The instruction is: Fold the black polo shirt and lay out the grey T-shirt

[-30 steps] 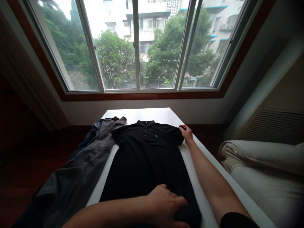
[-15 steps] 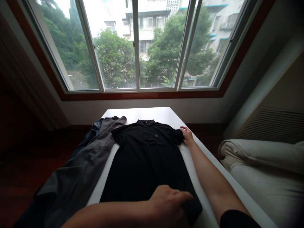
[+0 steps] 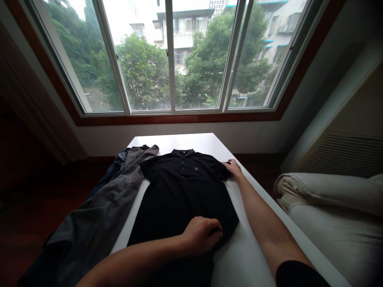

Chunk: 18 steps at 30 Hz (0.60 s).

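A black short-sleeved polo shirt (image 3: 182, 195) lies front up, its collar toward the window. My right hand (image 3: 235, 169) pinches the edge of the sleeve on the right. My left hand (image 3: 203, 235) is closed over the lower right part of the shirt, fingers curled on its fabric. Below that hand the shirt's right side is drawn inward, baring white tabletop. My left forearm crosses the lower part of the shirt and hides some of it.
The shirt rests on a white table (image 3: 239, 255). Grey trousers (image 3: 104, 203) and dark blue clothing (image 3: 110, 175) hang over its left edge. Off-white rolled padding (image 3: 329, 191) is close to the right edge. Beyond the table stands a wall with a window (image 3: 173, 111).
My left hand has moved left and slightly away from me, bringing the shirt's lower right edge inward. My right hand stays at the sleeve, shifted very slightly left.
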### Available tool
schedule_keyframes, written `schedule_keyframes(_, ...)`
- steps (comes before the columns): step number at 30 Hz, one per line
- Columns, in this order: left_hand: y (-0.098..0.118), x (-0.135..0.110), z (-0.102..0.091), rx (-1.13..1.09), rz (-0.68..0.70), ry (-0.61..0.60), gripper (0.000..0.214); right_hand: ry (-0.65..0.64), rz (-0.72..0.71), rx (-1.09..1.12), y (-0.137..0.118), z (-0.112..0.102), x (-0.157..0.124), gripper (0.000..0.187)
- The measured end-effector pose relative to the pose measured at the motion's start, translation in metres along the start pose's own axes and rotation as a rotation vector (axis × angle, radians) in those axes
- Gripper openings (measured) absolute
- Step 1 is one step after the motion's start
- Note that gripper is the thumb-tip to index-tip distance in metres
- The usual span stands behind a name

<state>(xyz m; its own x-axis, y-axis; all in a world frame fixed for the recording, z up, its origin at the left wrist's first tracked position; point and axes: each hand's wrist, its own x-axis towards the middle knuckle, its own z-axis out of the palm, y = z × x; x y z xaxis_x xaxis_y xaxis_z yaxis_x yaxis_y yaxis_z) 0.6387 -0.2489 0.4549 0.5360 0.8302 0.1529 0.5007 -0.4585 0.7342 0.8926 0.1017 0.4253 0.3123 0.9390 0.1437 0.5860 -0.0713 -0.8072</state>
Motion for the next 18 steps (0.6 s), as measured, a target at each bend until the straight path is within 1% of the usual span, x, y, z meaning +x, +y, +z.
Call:
schedule_keyframes(2,0.005,-0.003,0.003,-0.205,-0.031,-0.023,0.025,-0.022,-0.048,0.003,0.002,0.001,0.001,0.039)
schedule_keyframes(3,0.006,-0.005,0.004,-0.322,-0.018,-0.064,0.03,-0.007,-0.08,0.019,0.002,0.002,0.001,0.035)
schedule_keyframes(4,0.008,-0.007,0.005,-0.435,0.015,-0.128,0.036,0.028,-0.108,0.041,0.002,0.002,0.0,0.034)
schedule_keyframes(6,0.011,-0.011,0.008,-0.612,0.112,-0.306,0.051,0.127,-0.134,0.071,0.003,0.001,0.0,0.035)
schedule_keyframes(8,0.014,-0.014,0.01,-0.697,0.194,-0.449,0.062,0.192,-0.118,0.04,0.005,0.0,0.0,0.038)
schedule_keyframes(9,0.015,-0.015,0.01,-0.701,0.216,-0.479,0.063,0.202,-0.106,0.002,0.006,-0.001,0.0,0.038)
schedule_keyframes(10,0.016,-0.014,0.009,-0.678,0.227,-0.476,0.06,0.204,-0.099,-0.044,0.007,-0.002,-0.001,0.038)
schedule_keyframes(11,0.016,-0.013,0.008,-0.623,0.23,-0.433,0.054,0.206,-0.1,-0.087,0.007,-0.003,-0.002,0.037)
schedule_keyframes(13,0.015,-0.009,0.003,-0.415,0.233,-0.29,0.037,0.228,-0.13,-0.139,0.006,-0.004,-0.004,0.035)
schedule_keyframes(15,0.011,-0.004,-0.002,-0.157,0.239,-0.152,0.026,0.279,-0.186,-0.136,0.002,-0.005,-0.007,0.033)
schedule_keyframes(16,0.008,-0.002,-0.004,-0.042,0.242,-0.12,0.024,0.307,-0.218,-0.12,0.0,-0.004,-0.008,0.033)
schedule_keyframes(17,0.005,-0.001,-0.006,0.05,0.248,-0.118,0.023,0.332,-0.247,-0.101,-0.002,-0.004,-0.008,0.032)
schedule_keyframes(18,0.002,0.0,-0.006,0.115,0.264,-0.141,0.023,0.345,-0.273,-0.084,-0.004,-0.003,-0.009,0.033)
